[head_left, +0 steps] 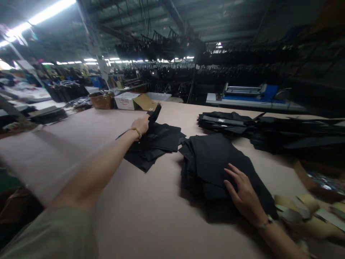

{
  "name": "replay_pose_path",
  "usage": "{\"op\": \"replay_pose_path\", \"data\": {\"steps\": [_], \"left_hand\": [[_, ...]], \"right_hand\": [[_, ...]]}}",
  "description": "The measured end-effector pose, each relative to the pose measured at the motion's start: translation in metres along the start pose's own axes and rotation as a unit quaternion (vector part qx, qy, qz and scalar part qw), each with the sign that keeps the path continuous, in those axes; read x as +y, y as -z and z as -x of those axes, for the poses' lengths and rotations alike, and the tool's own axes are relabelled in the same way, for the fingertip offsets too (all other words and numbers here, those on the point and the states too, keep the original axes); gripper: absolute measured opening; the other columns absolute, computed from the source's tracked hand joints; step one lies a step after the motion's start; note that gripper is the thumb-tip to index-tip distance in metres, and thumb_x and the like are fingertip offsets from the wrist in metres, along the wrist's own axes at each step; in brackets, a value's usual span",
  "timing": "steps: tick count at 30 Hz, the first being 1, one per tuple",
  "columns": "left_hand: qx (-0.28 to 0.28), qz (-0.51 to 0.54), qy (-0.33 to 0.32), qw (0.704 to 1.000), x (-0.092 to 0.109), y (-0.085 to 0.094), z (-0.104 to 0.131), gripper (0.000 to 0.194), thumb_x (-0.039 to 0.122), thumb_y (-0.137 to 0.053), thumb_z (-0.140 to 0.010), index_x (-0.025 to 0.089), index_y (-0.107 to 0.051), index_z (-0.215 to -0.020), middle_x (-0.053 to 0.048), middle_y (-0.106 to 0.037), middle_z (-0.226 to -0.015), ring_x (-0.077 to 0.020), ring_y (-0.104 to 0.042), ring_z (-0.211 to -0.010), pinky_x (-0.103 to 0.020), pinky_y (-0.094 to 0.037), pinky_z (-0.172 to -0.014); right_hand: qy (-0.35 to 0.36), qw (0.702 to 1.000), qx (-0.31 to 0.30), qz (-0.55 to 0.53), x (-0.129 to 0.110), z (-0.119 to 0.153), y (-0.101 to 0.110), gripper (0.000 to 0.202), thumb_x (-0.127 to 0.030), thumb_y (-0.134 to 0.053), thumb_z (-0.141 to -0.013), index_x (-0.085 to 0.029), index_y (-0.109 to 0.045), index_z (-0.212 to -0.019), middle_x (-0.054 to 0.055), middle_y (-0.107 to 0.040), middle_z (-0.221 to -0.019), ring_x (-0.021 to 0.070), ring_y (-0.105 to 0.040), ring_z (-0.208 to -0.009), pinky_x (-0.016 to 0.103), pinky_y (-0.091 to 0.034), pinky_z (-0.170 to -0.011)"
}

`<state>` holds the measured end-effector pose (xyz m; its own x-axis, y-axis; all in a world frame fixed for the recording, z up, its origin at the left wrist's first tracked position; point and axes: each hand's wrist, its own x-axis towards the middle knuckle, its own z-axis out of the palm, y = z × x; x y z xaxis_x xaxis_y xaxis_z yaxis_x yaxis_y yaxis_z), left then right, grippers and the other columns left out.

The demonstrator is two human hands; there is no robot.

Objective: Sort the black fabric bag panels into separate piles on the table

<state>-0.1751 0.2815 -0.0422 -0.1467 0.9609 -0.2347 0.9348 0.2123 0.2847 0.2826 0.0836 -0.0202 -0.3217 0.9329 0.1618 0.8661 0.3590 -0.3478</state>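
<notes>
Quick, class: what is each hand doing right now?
Left hand: closed, holding a black fabric piece.
Right hand: open, flat on the near black stack.

Pale green short sleeve, bare forearms, thin wristbands (one each wrist)

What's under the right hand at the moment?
The right hand lies flat on a stack of black fabric pieces on the table. The stack's lower layers are covered, so cannot be counted.

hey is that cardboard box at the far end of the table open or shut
Open. The box has a brown flap folded out to its right side, lying on the table. What is inside cannot be told.
</notes>
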Motion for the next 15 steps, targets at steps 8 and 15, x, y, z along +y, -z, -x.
{"op": "replay_pose_path", "data": {"steps": [8,15], "left_hand": [[-0.05,0.432,-0.176,0.883,0.204,0.067,0.052,0.04,0.016,-0.054,-0.094,0.015,-0.054,-0.133,-0.002,-0.068,-0.095,-0.0129,-0.067,-0.08,-0.032,-0.054,-0.088],[-0.161,0.463,0.01,0.871,0.253,-0.027,0.112,0.028,0.014,-0.046,-0.096,0.01,-0.063,-0.119,-0.01,-0.072,-0.1,-0.0123,-0.068,-0.075,-0.024,-0.057,-0.075]], "right_hand": [[-0.02,0.99,0.143,-0.001,-0.03,0.0,0.031,0.045,-0.031,-0.04,-0.1,-0.022,-0.034,-0.144,0.017,-0.029,-0.156,0.0312,-0.031,-0.146,0.055,-0.037,-0.115],[-0.042,0.961,0.27,0.03,-0.049,-0.061,0.096,0.055,-0.034,-0.032,-0.098,-0.016,-0.029,-0.15,0.018,-0.031,-0.156,0.0338,-0.029,-0.147,0.056,-0.032,-0.118]]}}
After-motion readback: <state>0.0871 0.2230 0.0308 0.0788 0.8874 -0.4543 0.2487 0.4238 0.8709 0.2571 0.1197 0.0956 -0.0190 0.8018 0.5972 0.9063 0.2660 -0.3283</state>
